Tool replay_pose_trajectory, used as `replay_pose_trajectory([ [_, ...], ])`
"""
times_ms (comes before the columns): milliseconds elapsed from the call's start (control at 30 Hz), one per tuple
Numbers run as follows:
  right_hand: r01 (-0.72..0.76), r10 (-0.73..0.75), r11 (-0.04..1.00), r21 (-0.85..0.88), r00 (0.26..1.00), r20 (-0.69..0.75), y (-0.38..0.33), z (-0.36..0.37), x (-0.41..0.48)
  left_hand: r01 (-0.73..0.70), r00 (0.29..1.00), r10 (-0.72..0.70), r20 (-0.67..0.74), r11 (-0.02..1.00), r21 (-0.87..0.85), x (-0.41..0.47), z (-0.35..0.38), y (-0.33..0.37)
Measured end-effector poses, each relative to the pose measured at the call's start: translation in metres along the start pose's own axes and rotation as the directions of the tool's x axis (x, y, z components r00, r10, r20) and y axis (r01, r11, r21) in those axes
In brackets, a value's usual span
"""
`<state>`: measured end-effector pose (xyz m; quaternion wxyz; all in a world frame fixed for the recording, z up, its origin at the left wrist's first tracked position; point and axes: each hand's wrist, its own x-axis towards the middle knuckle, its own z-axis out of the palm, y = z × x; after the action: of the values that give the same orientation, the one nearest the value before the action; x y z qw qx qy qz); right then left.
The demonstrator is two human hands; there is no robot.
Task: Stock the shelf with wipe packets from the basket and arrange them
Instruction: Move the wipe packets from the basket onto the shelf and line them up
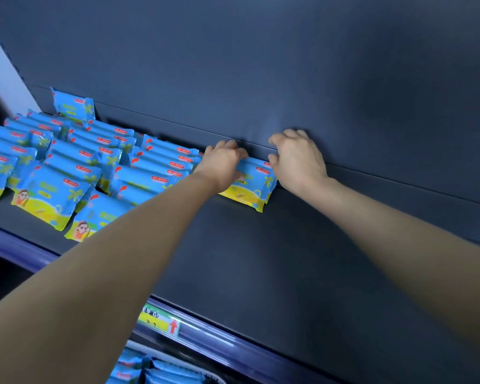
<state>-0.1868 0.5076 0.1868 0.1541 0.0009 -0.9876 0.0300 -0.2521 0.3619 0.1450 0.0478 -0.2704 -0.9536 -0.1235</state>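
1. Blue-and-yellow film wipe packets [251, 187], a small upright bunch, stand at the far side of the dark grey metal shelf [302, 259]. They sit against its back panel [344, 92], just right of the stocked rows [75, 162] of matching packets.
2. Left hand [223, 162]: fingers curled over the bunch's upper left edge, gripping it.
3. Right hand [298, 159]: fingers curled, thumb at the bunch's upper right corner. Whether it clasps the bunch or only steadies it, we cannot tell.
4. More packets lie in a pale-rimmed basket [178, 361] below the near shelf lip. A yellow paper price tag [161, 320] sits on that lip.
5. Handling, our judgement: light, soft, squashy pouches in slick film, likely to slump or slide apart when unsupported.
6. Hold, our judgement: press several together across the flat faces, or pinch along the top edge. We would avoid the crimped end seals, which give little purchase.
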Motion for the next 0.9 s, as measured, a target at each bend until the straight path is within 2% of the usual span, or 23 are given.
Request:
replay_pose_trajectory([
  [167, 0.015, -0.015, 1.0, -0.003, 1.0, 0.014, -0.005, -0.005, -0.011, 0.002, 0.998, 0.0, -0.065, 1.0, 0.031, -0.015, -0.006, 0.001],
  [467, 0.062, -0.062, 0.998, -0.008, 0.997, -0.049, -0.052, -0.044, -0.047, -0.088, 0.94, 0.097, -0.327, 0.995, 0.043, -0.092, -0.071, 0.005],
  [733, 0.071, -0.075, 0.997, -0.025, 0.975, -0.211, -0.122, -0.119, -0.104, -0.216, 0.787, 0.278, -0.55, 0.96, 0.175, -0.191, -0.157, 0.004],
  [900, 0.069, -0.073, 0.997, -0.022, 0.937, -0.34, -0.166, -0.16, -0.151, -0.288, 0.678, 0.366, -0.638, 0.93, 0.227, -0.254, -0.196, -0.002],
])
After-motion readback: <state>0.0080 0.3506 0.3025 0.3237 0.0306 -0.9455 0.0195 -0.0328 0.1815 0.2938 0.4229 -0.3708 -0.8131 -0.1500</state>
